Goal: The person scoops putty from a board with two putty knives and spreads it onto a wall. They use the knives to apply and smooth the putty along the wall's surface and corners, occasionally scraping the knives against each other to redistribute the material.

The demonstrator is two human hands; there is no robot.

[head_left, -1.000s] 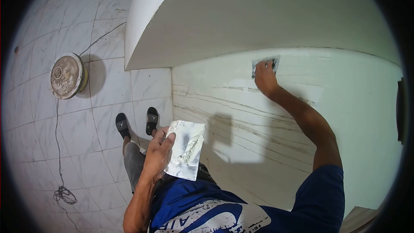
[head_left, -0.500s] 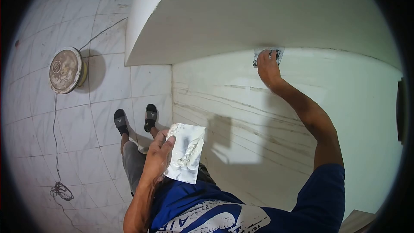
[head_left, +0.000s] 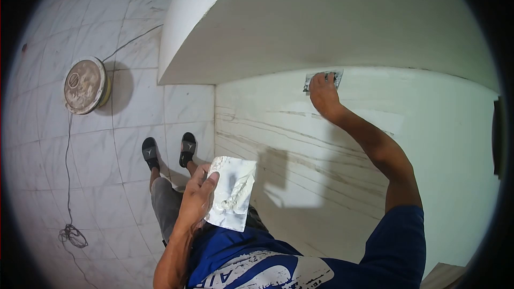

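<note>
The right hand (head_left: 323,92) presses a small putty knife (head_left: 311,81) flat to the streaked wall (head_left: 300,182), tight under the overhang (head_left: 321,21), so open room lies only downward and sideways. Its grip is closed on the knife. A second ago the blade sat lower; it has climbed to the seam and slid slightly left. The left hand (head_left: 197,198), its grip pinching a flat metal plate (head_left: 220,208) smeared with lumpy white putty (head_left: 239,191), hangs at chest height above the glossy tiled floor (head_left: 107,144).

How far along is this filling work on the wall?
Done, seemingly: pale filled patches on the streaked white wall. In hand: the right hand presses a small metal scraper into the seam under the white overhang; the left hand holds a flat metal plate of white paste. Left: the dark seam line rightward.
</note>
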